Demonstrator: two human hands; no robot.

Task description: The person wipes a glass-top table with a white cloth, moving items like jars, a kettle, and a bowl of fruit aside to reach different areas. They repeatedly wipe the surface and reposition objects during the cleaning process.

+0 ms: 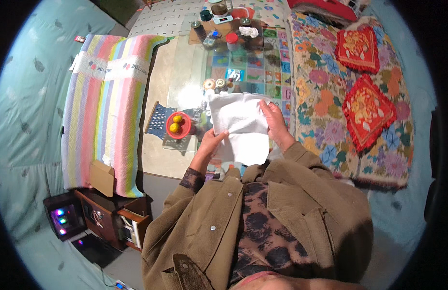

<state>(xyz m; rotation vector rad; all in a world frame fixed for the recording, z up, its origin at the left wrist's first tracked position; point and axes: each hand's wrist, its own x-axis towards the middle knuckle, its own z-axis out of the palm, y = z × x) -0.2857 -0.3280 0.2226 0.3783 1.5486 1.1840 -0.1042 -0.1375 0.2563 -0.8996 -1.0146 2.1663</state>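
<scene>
A white cloth [243, 126], roughly square with soft creases and a wavy far edge, is spread out in front of my chest. My left hand [212, 145] grips its left side, thumb lying on top and the other fingers hidden beneath. On the right side, near the upper corner, my right hand [276, 121] pinches the cloth between thumb and fingers. Beneath it is a glass-topped table [185, 87], partly covered by the cloth. Just beyond the far edge stand small lidded jars [220, 84] and a blue-and-white packet [234, 75].
Left of the cloth, a red bowl [178, 134] holds yellow fruit. Jars, a red-lidded container [232, 40] and a crumpled white tissue [248, 32] stand at the table's far end. A striped-covered sofa [112, 101] is left; a floral-covered seat [325, 111] with red cushions [369, 112] is right.
</scene>
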